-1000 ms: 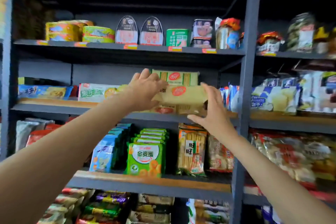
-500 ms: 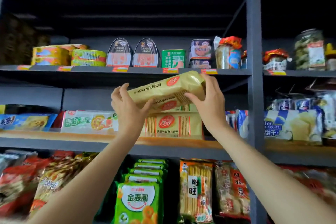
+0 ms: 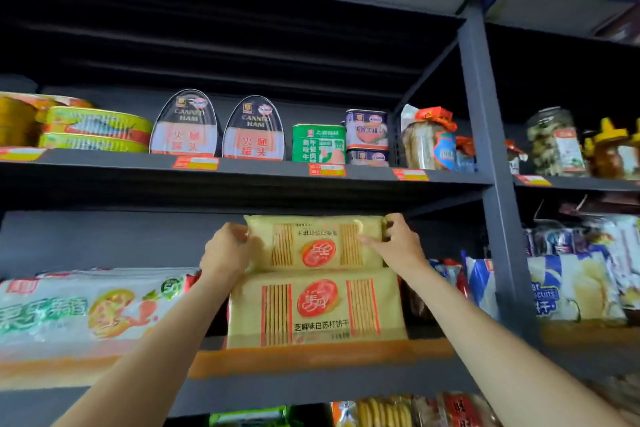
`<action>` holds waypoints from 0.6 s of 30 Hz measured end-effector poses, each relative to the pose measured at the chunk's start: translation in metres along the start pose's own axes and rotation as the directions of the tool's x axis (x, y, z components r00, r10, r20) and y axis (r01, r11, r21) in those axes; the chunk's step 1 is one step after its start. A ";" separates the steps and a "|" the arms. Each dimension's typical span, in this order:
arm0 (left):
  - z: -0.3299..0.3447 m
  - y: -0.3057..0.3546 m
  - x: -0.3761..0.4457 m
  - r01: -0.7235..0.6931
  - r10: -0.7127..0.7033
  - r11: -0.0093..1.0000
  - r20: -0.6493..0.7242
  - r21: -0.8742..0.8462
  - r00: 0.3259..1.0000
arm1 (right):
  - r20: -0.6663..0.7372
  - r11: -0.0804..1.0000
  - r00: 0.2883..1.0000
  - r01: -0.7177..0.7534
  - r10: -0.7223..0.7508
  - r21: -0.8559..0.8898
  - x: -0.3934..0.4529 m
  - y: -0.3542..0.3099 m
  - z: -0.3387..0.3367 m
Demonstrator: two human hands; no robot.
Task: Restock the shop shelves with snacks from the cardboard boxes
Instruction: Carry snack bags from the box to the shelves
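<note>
Atop the lower cracker pack [image 3: 317, 310], left hand [image 3: 227, 250] and right hand [image 3: 398, 246] clamp the upper cracker pack's [image 3: 315, 243] ends, likely squaring the stack.

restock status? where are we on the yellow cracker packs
Done: one yellow cracker pack already stands on the middle shelf. In hand: left hand and right hand hold a second yellow pack by its ends, on top of the first, not released. Left: no boxes in view; remaining stock unknown.

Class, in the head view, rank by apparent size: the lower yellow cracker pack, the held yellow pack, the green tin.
1. Lower yellow cracker pack.
2. Held yellow pack; probably the same product, only looking smaller.
3. Green tin.
</note>
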State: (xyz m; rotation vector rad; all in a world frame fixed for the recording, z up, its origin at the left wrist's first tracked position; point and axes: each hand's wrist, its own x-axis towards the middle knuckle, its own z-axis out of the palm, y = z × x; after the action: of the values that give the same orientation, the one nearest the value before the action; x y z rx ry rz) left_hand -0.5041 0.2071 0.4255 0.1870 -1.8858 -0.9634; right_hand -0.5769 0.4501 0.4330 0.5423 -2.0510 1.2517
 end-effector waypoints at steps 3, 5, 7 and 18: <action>0.010 -0.001 0.018 0.028 -0.032 0.998 0.068 0.055 0.997 | 0.071 0.996 0.995 -0.058 0.063 -0.071 0.015 -0.001 0.002; 0.009 0.000 0.027 0.047 -0.055 0.994 0.087 0.094 0.995 | 0.117 0.992 0.989 -0.079 0.091 -0.099 0.020 -0.006 0.002; 0.007 0.000 0.032 0.065 -0.078 0.991 0.112 0.121 0.991 | 0.140 0.987 0.986 -0.069 0.090 -0.147 0.019 -0.010 0.001; -0.011 0.019 -0.022 -0.054 0.079 0.950 -0.069 0.307 0.994 | 0.123 0.983 0.992 0.063 -0.042 -0.173 -0.016 -0.018 -0.015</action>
State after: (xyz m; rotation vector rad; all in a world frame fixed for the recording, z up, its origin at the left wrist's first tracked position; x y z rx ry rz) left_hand -0.4790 0.2246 0.4256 0.3380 -1.9455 -0.6052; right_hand -0.5496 0.4554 0.4375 0.5952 -2.2060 1.0159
